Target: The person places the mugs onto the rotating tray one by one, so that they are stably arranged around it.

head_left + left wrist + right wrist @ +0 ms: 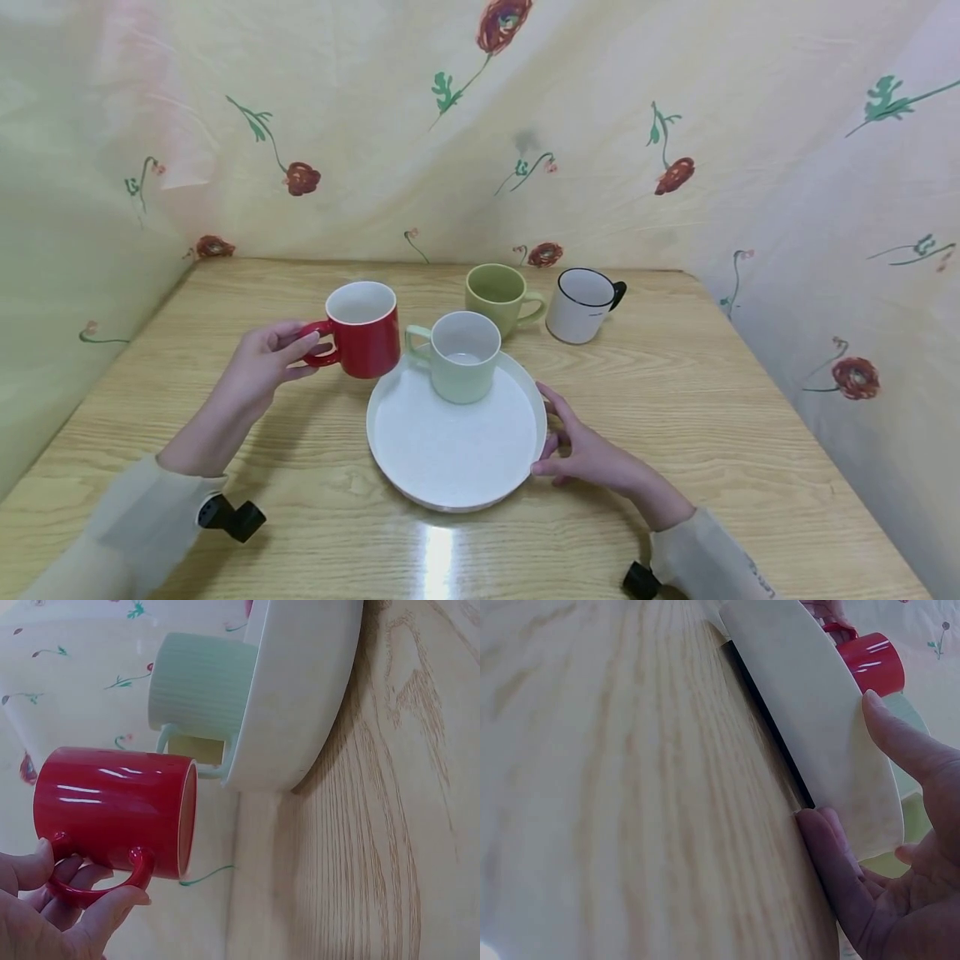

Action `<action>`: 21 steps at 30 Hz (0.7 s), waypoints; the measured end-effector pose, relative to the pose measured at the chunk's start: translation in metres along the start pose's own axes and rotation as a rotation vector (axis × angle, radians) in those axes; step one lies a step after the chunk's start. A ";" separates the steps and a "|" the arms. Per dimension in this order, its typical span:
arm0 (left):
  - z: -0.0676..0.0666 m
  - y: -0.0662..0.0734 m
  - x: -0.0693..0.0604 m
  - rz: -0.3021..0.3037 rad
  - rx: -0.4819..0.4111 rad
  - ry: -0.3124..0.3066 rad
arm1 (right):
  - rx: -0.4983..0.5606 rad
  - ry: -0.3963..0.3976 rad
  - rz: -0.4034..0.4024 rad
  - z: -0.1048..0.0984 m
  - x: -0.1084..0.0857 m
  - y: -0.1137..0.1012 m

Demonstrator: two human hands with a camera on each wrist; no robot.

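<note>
A red mug [367,346] with a white inside is held up by its handle in my left hand [266,362], clear of the table and just left of the round white tray [450,467]. In the left wrist view, thumb and fingers pinch the red handle [94,892]. On the tray's far part stands a pale green mug [465,371], upright, handle to the left. My right hand [585,450] grips the tray's right edge. The right wrist view has its thumb [896,735] at the upper rim and fingers [832,862] by the lower edge.
Behind the tray stand an olive green mug [495,287] and, right of it, a white mug [577,312] with a black rim and handle. The wooden table [712,400] meets a flower-printed cloth [375,150] at its back and sides.
</note>
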State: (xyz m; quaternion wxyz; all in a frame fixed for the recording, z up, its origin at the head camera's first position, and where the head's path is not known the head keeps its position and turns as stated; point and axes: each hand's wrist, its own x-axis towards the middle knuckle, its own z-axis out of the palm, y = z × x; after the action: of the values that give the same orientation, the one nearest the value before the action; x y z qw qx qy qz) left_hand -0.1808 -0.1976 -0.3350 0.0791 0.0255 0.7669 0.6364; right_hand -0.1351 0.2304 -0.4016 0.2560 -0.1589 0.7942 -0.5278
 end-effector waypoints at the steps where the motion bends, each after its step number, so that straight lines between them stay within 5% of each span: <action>1: 0.000 0.000 0.000 -0.003 0.001 0.002 | 0.000 0.001 -0.002 0.000 0.000 0.000; 21: 0.003 0.002 0.000 -0.011 0.044 0.003 | 0.000 -0.007 0.031 -0.002 0.000 -0.003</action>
State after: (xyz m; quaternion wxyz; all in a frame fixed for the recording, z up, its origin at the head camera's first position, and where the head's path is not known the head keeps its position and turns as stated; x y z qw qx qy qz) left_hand -0.1810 -0.1945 -0.3337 0.0811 0.0222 0.7810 0.6188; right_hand -0.1366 0.2306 -0.3982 0.2670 -0.1483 0.7956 -0.5232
